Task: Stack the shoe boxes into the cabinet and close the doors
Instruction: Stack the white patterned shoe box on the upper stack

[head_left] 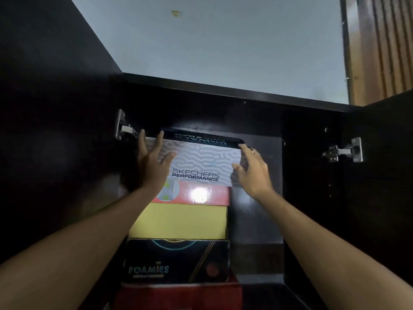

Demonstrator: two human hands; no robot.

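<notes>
Overhead, both hands work the white Skechers box [201, 164], top of a stack inside the dark cabinet [223, 95]. Left hand [152, 162]: fingers spread and fairly straight, flat against the box's left end, tips reaching past its upper edge. Right hand [254, 168]: fingers reach up along the right end, tips at the top corner; whether they curl round it, cannot tell.

Below the fingers: red box [201, 194], yellow box [178, 221], black Foamies box [176, 260], another red one [178, 296] at the bottom.

Step, by my reading: seat the top box. Push evenly from both ends so it slides straight back, faces flush with the boxes beneath; uneven pressure could skew it or nudge the stack. Both doors stand open, hinges [344, 151] showing beyond the fingers either side.
</notes>
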